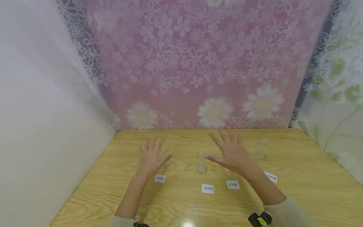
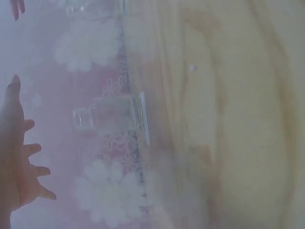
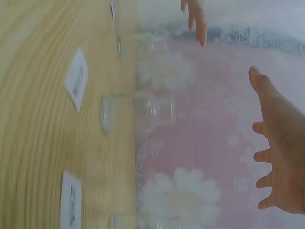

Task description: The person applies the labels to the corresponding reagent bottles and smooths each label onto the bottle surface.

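Both hands are raised over the table with fingers spread, and neither holds anything. My left hand point(image 1: 149, 160) overlaps a clear glass bottle point(image 1: 166, 159) in the head view. A second glass bottle point(image 1: 201, 163) stands upright between the hands, near the thumb of my right hand point(image 1: 233, 154). To the right of that hand is another glass bottle point(image 1: 260, 150). In the left wrist view, a glass bottle point(image 2: 112, 115) shows apart from the left hand point(image 2: 19, 157). The right wrist view likewise shows a glass bottle point(image 3: 136, 113) apart from the right hand point(image 3: 283, 157).
Several white paper labels with Chinese characters lie on the wooden table point(image 1: 181, 205): a left label point(image 1: 160, 178), two middle labels point(image 1: 207, 189), and a right label point(image 1: 271, 177) partly behind the right forearm. A floral pink curtain point(image 1: 184, 63) hangs behind; a white wall point(image 1: 51, 110) stands left.
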Motion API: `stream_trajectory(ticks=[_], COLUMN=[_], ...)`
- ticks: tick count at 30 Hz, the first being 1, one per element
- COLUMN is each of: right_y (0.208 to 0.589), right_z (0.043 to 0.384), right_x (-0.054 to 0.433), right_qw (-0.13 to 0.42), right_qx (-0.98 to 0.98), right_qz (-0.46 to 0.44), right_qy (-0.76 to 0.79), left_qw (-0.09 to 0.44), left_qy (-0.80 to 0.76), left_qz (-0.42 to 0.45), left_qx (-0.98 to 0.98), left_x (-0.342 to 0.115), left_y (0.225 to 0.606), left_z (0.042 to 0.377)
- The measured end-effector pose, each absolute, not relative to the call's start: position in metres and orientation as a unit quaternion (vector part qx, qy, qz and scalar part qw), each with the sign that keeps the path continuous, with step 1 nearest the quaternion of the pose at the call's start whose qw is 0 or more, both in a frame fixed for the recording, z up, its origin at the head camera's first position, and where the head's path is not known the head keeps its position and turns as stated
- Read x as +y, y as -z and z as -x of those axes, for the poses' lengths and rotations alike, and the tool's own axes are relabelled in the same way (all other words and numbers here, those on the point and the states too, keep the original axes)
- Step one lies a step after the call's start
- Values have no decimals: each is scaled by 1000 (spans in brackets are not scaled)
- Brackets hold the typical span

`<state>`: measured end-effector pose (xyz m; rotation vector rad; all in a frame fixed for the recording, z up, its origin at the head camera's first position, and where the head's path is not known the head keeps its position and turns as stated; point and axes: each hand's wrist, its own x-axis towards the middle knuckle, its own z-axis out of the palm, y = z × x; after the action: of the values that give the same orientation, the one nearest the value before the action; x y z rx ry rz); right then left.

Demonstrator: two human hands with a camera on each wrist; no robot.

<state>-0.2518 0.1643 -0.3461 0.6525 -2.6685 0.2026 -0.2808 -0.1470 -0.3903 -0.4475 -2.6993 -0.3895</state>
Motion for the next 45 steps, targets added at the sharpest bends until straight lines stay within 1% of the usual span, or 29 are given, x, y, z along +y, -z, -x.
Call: stream_trajectory(ticks=[5,11,17,24,29,32,37,40,45], right_y=[347,362,384,410,425,436,461,471,475], right_z=[246,240,239,243,247,249,253,255,258], right_x=[129,86,55,29,15,10,9,10,8], right_qw=[197,213,195,153,125,118,113,122,158], right_qx=[-943,-927,-923,-927,-921,-916,-913,-908,-900], right_qz=[-261,-301,-315,-317,-320,-311,-309,-319,-333], right_qy=[-60,-66,-103,-127,-186,-225,-242,-242,-234], left_qw=[196,194,179,127,98,94,83,75,71], left_qy=[181,245,292,360,379,370,358,358,359], left_qz=[159,169,176,171,204,225,226,217,212], left_qx=[-950,-935,-923,-908,-897,-896,-902,-905,-906], left_x=[-164,-181,-192,-203,-207,-207,-206,-206,-208], left_y=[395,410,429,454,468,473,475,475,475], left_z=[277,271,267,265,266,267,265,265,267])
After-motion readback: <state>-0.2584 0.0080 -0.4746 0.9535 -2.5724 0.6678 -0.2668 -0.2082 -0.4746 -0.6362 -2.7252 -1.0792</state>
